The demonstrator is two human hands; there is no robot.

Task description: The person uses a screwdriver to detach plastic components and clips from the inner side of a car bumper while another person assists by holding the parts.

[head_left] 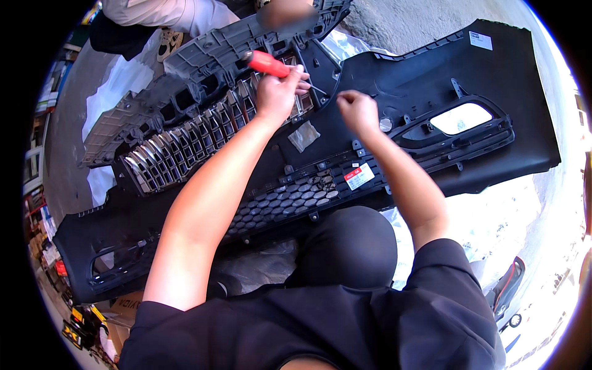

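Observation:
My left hand (276, 97) is closed around a screwdriver with a red handle (269, 63). Its thin shaft slants down to the right, toward the edge of the chrome-slatted grille (203, 134). Just right of the tip, my right hand (358, 111) is curled closed over the black car bumper cover (401, 80); whatever its fingers may hold is hidden. The bumper cover lies with its inner side up across the space before me, and the grille is set in its middle. A small clear plastic packet (304, 135) rests on the bumper just below my hands.
A grey ribbed plastic panel (209, 52) lies behind the grille, with another person's light trouser leg (166, 13) and shoe (168, 44) beyond. My dark-clothed knee (354, 246) is close to the bumper's near edge. Plastic sheeting (262, 268) lies underneath. Boxes and tools line the left.

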